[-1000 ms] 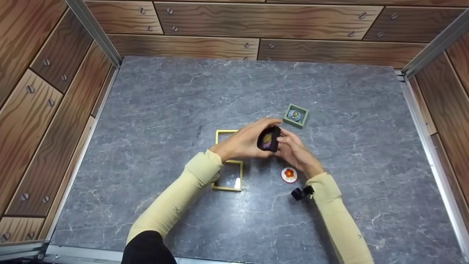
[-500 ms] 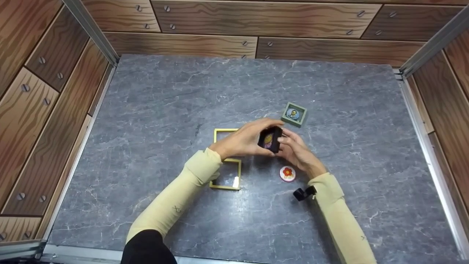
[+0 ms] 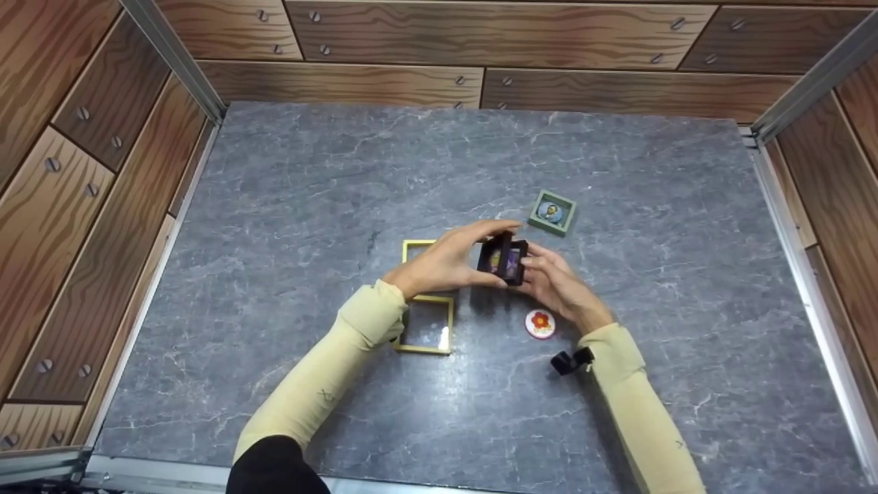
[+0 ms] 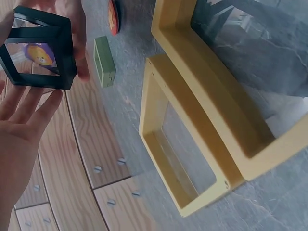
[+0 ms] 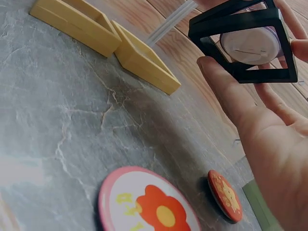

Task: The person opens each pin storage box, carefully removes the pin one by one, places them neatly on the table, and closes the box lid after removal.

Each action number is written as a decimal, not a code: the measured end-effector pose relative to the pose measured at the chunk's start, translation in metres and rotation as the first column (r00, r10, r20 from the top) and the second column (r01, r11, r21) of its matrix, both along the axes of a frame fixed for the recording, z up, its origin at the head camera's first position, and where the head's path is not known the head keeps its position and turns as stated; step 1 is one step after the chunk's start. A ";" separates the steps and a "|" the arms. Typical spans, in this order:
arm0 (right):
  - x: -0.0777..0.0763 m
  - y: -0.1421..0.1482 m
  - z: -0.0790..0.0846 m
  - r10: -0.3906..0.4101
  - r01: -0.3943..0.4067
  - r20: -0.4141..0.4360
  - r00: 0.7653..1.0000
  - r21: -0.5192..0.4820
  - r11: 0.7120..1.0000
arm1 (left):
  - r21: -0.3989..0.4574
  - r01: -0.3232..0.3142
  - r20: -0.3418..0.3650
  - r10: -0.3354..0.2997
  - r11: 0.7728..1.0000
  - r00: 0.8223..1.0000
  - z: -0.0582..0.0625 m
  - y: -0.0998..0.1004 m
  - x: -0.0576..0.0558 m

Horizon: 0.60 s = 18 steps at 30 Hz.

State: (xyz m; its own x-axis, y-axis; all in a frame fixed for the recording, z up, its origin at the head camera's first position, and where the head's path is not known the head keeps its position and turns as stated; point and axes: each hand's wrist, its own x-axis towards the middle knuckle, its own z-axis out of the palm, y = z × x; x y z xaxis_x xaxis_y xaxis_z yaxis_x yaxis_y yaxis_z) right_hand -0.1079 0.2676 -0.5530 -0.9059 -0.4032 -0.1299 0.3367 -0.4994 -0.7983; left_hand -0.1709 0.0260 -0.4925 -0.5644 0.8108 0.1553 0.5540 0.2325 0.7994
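Observation:
Between both hands, above the table, is a small black display frame with two hinged halves standing apart at an angle. A purple-and-yellow pin badge sits inside behind clear film; its pale back with the pin shows in the right wrist view. My left hand holds the frame from the left, thumb and fingers at opposite edges. Gripping its right side, my right hand has the thumb on the near face and fingers behind. A white button badge with a red flower lies below the right hand.
A yellow two-part frame lies unfolded under the left forearm. Beyond the hands sits a green frame holding a blue portrait badge. An orange-red star badge lies near the right hand. Wood-patterned walls border the grey marbled table.
My left hand has drawn slightly left, and the black frame's halves now show apart with the badge between them. The right hand stays nearly where it was.

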 end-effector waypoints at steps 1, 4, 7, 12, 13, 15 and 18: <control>0.000 0.000 0.000 -0.001 0.001 0.004 1.000 0.003 1.000 | -0.006 -0.008 0.007 0.008 1.000 1.000 0.000 -0.001 0.000; -0.001 0.001 -0.001 -0.016 0.015 0.026 1.000 0.035 0.999 | -0.017 -0.027 0.024 0.028 0.999 0.999 0.002 -0.002 -0.001; -0.003 0.001 -0.001 -0.046 0.040 0.059 0.997 0.096 0.995 | -0.024 -0.035 0.026 0.036 0.999 0.999 0.001 -0.004 -0.002; -0.005 -0.003 0.000 -0.113 0.092 0.085 0.990 0.221 0.971 | -0.049 -0.021 -0.007 0.021 0.999 1.000 -0.003 -0.006 -0.004; -0.005 -0.004 0.000 -0.125 0.102 0.081 0.989 0.243 0.965 | -0.050 -0.016 -0.016 0.015 0.999 1.000 -0.004 -0.007 -0.004; -0.006 -0.006 0.002 -0.147 0.122 0.068 0.987 0.280 0.952 | -0.049 -0.009 -0.037 0.007 0.999 0.999 -0.006 -0.007 -0.004; -0.006 -0.008 0.004 -0.179 0.153 0.051 0.983 0.325 0.933 | -0.051 -0.014 -0.047 0.012 0.999 0.999 -0.008 -0.009 -0.005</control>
State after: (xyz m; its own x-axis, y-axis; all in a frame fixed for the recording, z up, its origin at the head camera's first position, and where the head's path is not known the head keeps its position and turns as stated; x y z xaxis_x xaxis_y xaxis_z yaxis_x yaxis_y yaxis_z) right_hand -0.1141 0.2599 -0.5489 -0.9381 -0.1741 -0.2994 0.3385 -0.2777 -0.8991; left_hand -0.1761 0.0171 -0.5009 -0.5680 0.8111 0.1397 0.5871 0.2803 0.7594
